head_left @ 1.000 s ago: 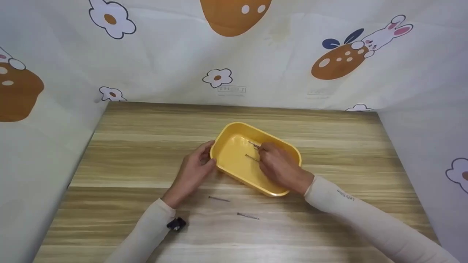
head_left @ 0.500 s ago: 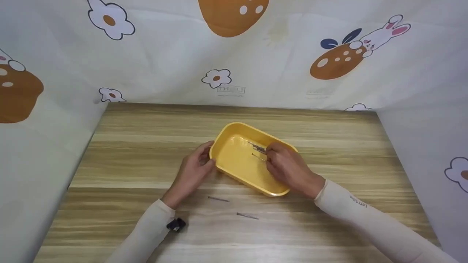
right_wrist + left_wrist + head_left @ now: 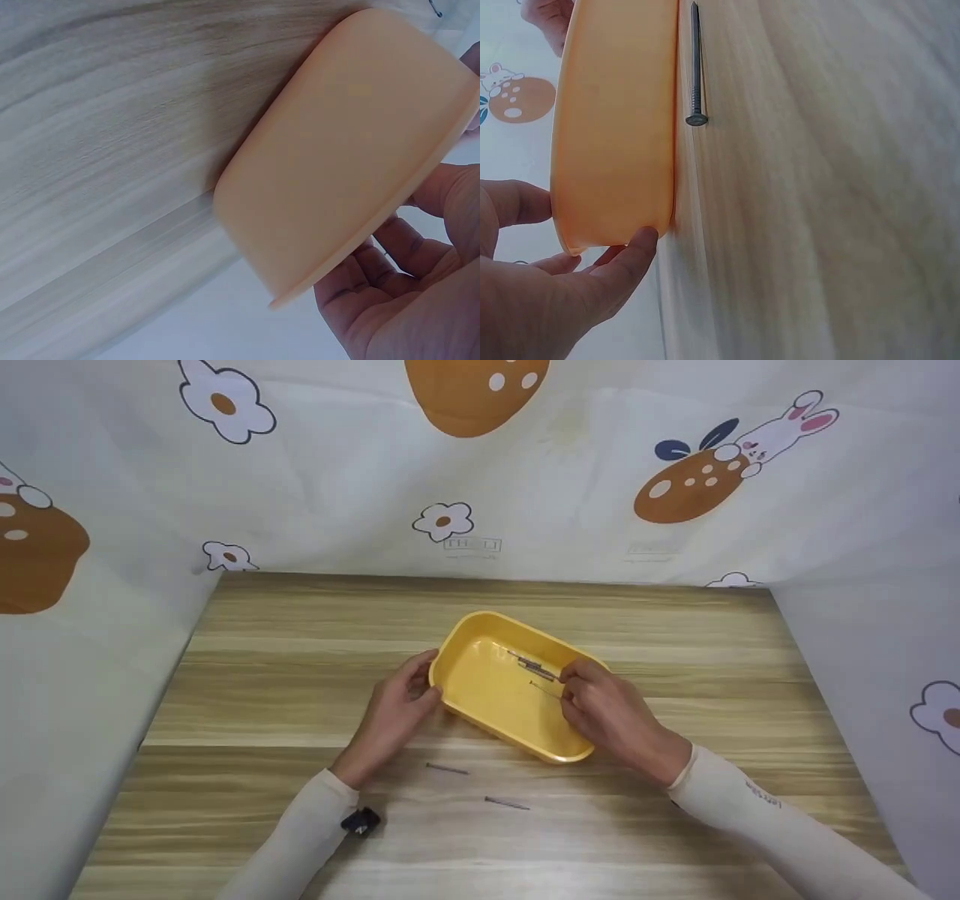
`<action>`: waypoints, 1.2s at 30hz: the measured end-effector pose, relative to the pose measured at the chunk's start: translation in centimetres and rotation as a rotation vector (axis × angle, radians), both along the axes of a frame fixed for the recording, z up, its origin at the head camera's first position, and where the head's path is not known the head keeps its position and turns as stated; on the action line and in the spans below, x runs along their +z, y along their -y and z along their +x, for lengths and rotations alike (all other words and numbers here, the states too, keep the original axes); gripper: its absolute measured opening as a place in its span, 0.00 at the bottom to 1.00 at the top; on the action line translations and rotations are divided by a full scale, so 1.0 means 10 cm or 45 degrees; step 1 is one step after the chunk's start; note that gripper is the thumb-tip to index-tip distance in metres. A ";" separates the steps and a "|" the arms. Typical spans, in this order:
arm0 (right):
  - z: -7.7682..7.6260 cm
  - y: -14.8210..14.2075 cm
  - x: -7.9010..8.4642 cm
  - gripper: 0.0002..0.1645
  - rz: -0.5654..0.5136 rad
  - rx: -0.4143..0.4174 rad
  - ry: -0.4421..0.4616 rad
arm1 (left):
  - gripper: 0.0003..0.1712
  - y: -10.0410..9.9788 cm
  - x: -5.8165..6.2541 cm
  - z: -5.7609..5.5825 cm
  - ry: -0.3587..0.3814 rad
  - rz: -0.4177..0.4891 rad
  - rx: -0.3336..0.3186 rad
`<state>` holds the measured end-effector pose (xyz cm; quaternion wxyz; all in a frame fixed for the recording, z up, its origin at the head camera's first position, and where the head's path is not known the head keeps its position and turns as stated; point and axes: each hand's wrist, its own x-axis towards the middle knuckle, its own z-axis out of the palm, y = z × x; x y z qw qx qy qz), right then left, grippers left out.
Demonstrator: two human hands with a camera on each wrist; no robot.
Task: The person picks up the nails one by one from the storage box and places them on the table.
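Note:
A yellow plastic tray (image 3: 480, 682) stands slantwise on the table. My left hand (image 3: 394, 705) holds its left end, thumb at the rim and fingers against the outer wall, as the left wrist view of the tray (image 3: 619, 127) shows. Reaching over the right part of the tray, my right hand (image 3: 611, 709) has curled fingers and pinches the end of a nail (image 3: 544, 690); the fingertips are partly hidden. Several more nails (image 3: 534, 666) lie bunched beside that hand on the tray floor. In the right wrist view the tray wall (image 3: 352, 142) hides the nails.
Two nails lie on the wooden table in front of the tray, a nearer one (image 3: 507, 803) and a farther one (image 3: 448, 769). A small black device (image 3: 361, 822) sits at the left sleeve cuff. Patterned cloth walls (image 3: 337, 480) enclose the table's back and sides.
My right hand has moved to the right inside the tray, and the nail in its fingers has come along. More of the bunched nails shows now. My left hand stays on the tray.

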<state>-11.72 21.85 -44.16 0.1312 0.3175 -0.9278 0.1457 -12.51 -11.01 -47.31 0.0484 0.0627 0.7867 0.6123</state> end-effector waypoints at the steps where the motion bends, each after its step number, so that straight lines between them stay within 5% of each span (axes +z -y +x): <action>1: 0.01 -0.01 0.00 0.03 -0.003 -0.005 0.007 | 0.33 0.00 0.00 0.00 0.004 -0.001 0.000; 36: 0.48 -0.13 0.18 0.07 -0.011 -0.039 -0.015 | 0.34 -0.02 -0.01 -0.01 0.012 -0.025 0.033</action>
